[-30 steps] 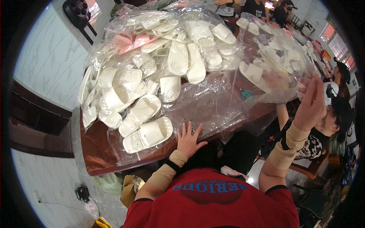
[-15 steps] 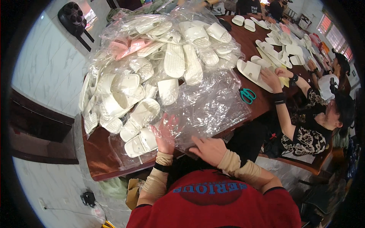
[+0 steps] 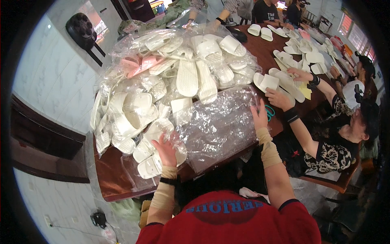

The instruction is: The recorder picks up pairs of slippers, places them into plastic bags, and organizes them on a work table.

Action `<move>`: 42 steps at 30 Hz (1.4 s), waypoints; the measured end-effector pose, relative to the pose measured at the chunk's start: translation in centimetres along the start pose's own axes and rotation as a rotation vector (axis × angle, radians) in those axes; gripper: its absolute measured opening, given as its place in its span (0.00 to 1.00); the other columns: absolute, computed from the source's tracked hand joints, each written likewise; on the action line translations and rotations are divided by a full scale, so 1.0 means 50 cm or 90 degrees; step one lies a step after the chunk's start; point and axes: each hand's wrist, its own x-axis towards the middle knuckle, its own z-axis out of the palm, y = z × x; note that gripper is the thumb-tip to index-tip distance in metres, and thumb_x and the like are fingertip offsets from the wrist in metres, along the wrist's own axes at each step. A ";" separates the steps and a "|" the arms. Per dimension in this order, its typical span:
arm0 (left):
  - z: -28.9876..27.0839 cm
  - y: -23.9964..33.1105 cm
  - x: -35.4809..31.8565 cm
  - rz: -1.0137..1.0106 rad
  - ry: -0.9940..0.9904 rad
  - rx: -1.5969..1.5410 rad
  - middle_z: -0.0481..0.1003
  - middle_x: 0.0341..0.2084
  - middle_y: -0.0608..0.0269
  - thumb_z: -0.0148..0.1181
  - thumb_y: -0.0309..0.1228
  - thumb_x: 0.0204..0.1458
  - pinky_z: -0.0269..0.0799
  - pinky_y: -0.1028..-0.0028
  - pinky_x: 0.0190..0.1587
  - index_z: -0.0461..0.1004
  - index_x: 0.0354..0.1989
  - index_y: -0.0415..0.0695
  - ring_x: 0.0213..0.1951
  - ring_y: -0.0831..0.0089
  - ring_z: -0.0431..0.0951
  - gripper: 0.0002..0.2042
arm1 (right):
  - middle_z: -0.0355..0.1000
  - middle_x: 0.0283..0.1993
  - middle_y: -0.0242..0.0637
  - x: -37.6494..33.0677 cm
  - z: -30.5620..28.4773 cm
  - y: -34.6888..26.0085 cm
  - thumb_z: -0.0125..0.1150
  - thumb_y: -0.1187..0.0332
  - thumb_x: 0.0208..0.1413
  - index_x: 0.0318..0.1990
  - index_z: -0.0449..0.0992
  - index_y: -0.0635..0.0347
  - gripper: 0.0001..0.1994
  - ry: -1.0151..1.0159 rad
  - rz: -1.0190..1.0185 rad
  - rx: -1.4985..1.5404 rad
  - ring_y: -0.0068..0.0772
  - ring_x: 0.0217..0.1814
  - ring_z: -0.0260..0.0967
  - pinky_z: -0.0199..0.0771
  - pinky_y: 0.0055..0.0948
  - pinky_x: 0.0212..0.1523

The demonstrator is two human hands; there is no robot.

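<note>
A clear plastic bag (image 3: pixel 219 132) lies spread flat on the brown table in front of me. At its left side my left hand (image 3: pixel 166 151) is open, fingers spread, beside white slippers (image 3: pixel 149 166) under thin film. My right hand (image 3: pixel 260 117) rests at the bag's right edge with its fingers stretched out, open. Just past it are teal-handled scissors (image 3: pixel 269 113), partly hidden by that hand. A large heap of white slippers (image 3: pixel 187 77) in clear bags rises beyond and to the left, with a pink pair (image 3: pixel 142 64) among them.
At my right a co-worker's hands (image 3: pixel 280 99) touch a white slipper pair (image 3: pixel 286 84). Across the table another person's hands (image 3: pixel 219 22) reach the heap's far side. More loose white slippers (image 3: pixel 302 46) cover the table's right part. The table edge (image 3: pixel 122 196) runs close before me.
My right hand has moved right, from near my left hand to the bag's far right edge. The bag lies flatter and wider. Across the table, a person's hands have come into view.
</note>
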 end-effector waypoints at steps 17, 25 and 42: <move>0.111 -0.063 -0.018 0.557 0.065 0.870 0.51 0.65 0.47 0.58 0.37 0.52 0.38 0.49 0.66 0.54 0.65 0.45 0.67 0.48 0.46 0.33 | 0.74 0.41 0.44 -0.048 -0.098 -0.113 0.53 0.64 0.58 0.58 0.64 0.46 0.19 0.057 0.028 -0.269 0.47 0.37 0.74 0.72 0.39 0.36; 0.101 -0.150 0.005 0.412 -0.156 1.198 0.41 0.69 0.57 0.50 0.54 0.53 0.28 0.35 0.61 0.54 0.67 0.59 0.69 0.50 0.36 0.33 | 0.60 0.61 0.44 -0.081 0.000 -0.203 0.59 0.61 0.49 0.59 0.64 0.50 0.27 -0.114 -0.534 -0.269 0.50 0.62 0.56 0.56 0.53 0.58; 0.046 -0.182 0.042 0.381 -0.165 1.224 0.44 0.69 0.64 0.43 0.61 0.52 0.29 0.30 0.58 0.49 0.68 0.62 0.70 0.56 0.39 0.36 | 0.45 0.71 0.35 -0.160 0.025 -0.080 0.62 0.51 0.47 0.64 0.58 0.35 0.34 -0.551 -0.497 -0.352 0.47 0.72 0.41 0.45 0.62 0.63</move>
